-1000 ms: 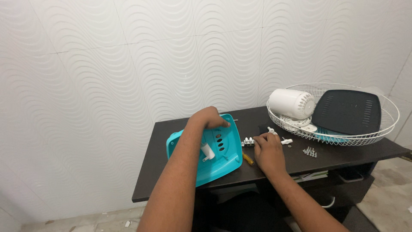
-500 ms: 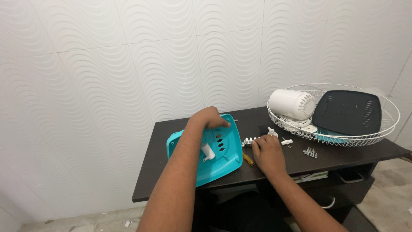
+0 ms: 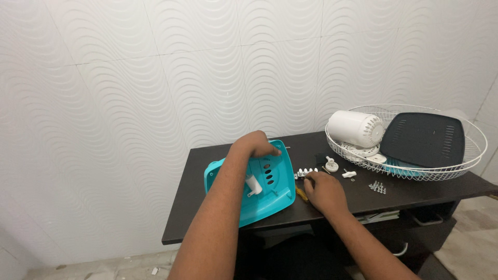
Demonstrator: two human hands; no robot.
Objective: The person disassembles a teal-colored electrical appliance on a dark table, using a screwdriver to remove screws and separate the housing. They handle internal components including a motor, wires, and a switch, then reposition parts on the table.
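I see my left hand (image 3: 255,145) curled over the far rim of a teal plastic housing (image 3: 259,192), gripping it so the shell stands tilted up from the dark surface (image 3: 415,189), its hollow side with slots and a small white part facing me. The housing sits at the left part of the surface, near the front edge. My right hand (image 3: 322,192) rests just right of it, fingers bent down onto a white row of push-button switches (image 3: 307,171); whether they actually pinch it I cannot tell. A yellow-handled tool (image 3: 301,194) lies between the housing and that hand. Farther right are a small white knob (image 3: 331,165), a cluster of screws (image 3: 377,187), and a white wire fan guard (image 3: 415,171) holding a white motor drum (image 3: 357,128) and a dark grey panel (image 3: 426,139).
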